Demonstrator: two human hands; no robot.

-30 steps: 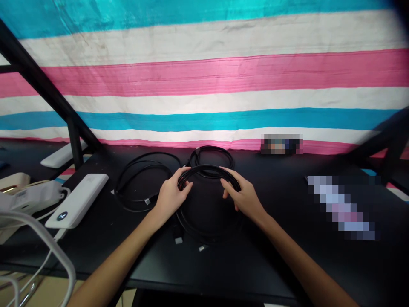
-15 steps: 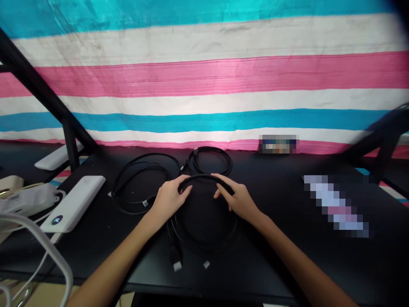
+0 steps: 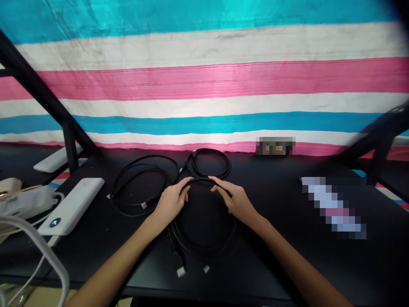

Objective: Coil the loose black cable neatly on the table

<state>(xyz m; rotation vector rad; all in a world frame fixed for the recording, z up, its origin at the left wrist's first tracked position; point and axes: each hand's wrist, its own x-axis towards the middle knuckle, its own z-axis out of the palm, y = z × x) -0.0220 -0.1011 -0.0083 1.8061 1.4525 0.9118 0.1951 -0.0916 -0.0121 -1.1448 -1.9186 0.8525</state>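
Between my two hands is a thick black cable [image 3: 204, 247] wound into a round coil, its lower part resting on or close to the black table. My left hand [image 3: 174, 198] is closed around the coil's upper left side, thumb on the inside. On the upper right side, my right hand [image 3: 236, 198] pinches the same loops with its fingers curled over them. A plug with a pale metal end [image 3: 180, 271] sticks out below the coil at the lower left. A second pale connector tip [image 3: 206, 269] lies just under the coil.
Behind my hands lie a loosely coiled black cable [image 3: 140, 164] and a smaller, neater coil [image 3: 209, 164]. To the left are a white power bank [image 3: 75, 204], a white adapter [image 3: 30, 202] and white cords. A striped sheet [image 3: 204, 81] hangs behind; blurred items sit right.
The view has shifted slightly. My left thumb has curled down against the coil, and the plug at the lower left has swung a little right. Both hands keep hold of the cable.
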